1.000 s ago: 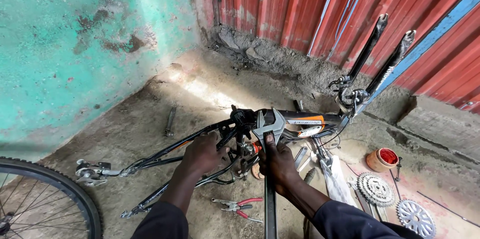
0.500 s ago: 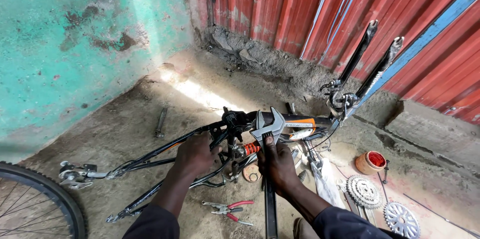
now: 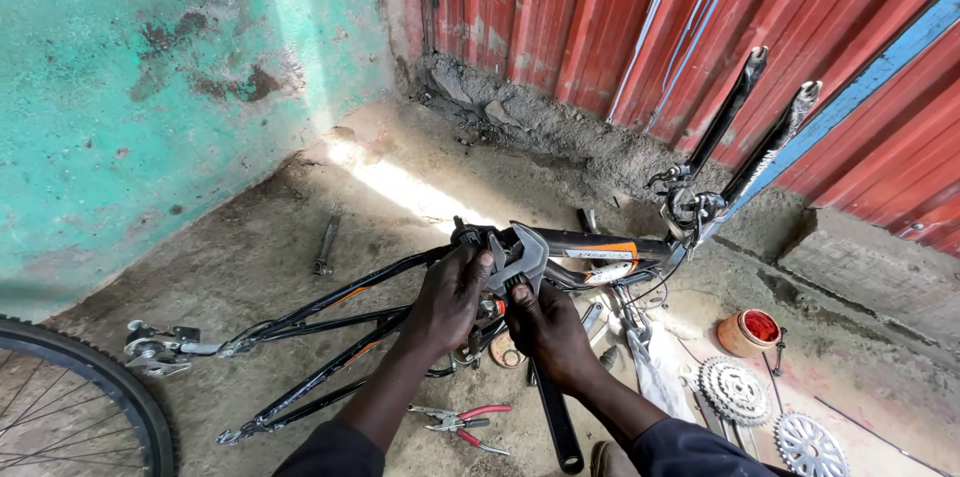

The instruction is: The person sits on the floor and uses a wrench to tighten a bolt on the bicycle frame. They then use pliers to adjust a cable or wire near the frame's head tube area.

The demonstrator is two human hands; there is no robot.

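A large adjustable wrench (image 3: 524, 267) is set on the fitting at the bottom bracket of a black bicycle frame (image 3: 400, 282), which is laid upside down on the dirt floor so that this joint faces up and can be reached from above. The wrench's long handle is gripped by the right hand (image 3: 548, 329), closed firmly around it just below the head, where the tool can be steered onto the fitting. The frame is steadied by the left hand (image 3: 448, 299), wrapped tightly over the tubes beside the wrench head, apparently so that the frame is kept from turning under the load. The fork (image 3: 745, 127) is propped toward the red corrugated wall (image 3: 560, 17), which gives the frame a third point of rest. Red-handled pliers (image 3: 462, 424) are left on the ground just below the hands, within easy reach. Toothed sprockets (image 3: 735, 389) are laid out on a pale sheet at the right, near a small orange tub (image 3: 750, 332). A spoked wheel (image 3: 70, 407) is seen at the lower left, well apart from the work, beside the green wall (image 3: 150, 87).
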